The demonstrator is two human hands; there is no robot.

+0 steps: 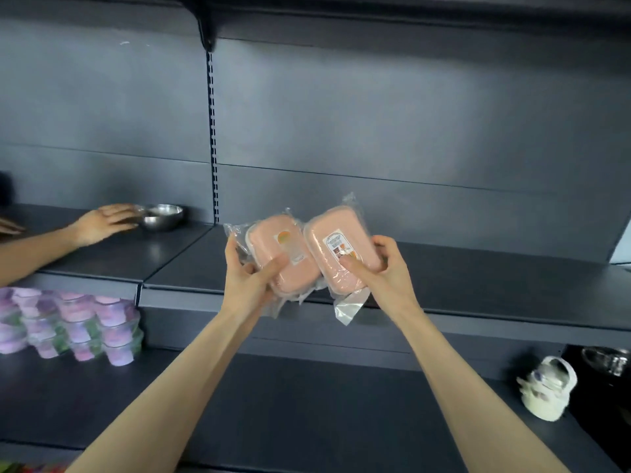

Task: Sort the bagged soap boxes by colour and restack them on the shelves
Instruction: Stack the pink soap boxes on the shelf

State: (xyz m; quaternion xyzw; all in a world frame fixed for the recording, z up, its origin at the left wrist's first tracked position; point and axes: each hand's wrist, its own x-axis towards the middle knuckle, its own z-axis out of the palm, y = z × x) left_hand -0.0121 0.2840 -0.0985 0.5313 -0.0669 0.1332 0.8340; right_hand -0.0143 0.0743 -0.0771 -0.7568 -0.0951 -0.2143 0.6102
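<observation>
I hold two pink soap boxes in clear plastic bags, side by side, in front of the middle shelf [478,278]. My left hand [251,274] grips the left pink box [290,240], thumb across its lid. My right hand [384,264] grips the right pink box [336,240], which carries a white label, thumb on top. Both boxes tilt with their lids toward me and their near edges touch. Loose bag ends hang below them over the shelf's front edge.
Another person's hand [102,221] reaches onto the left shelf section beside steel bowls [162,216]. Stacked purple and green lidded tubs [75,322] fill the lower shelf at left. A white basket [546,390] and a dark container [607,360] stand at lower right.
</observation>
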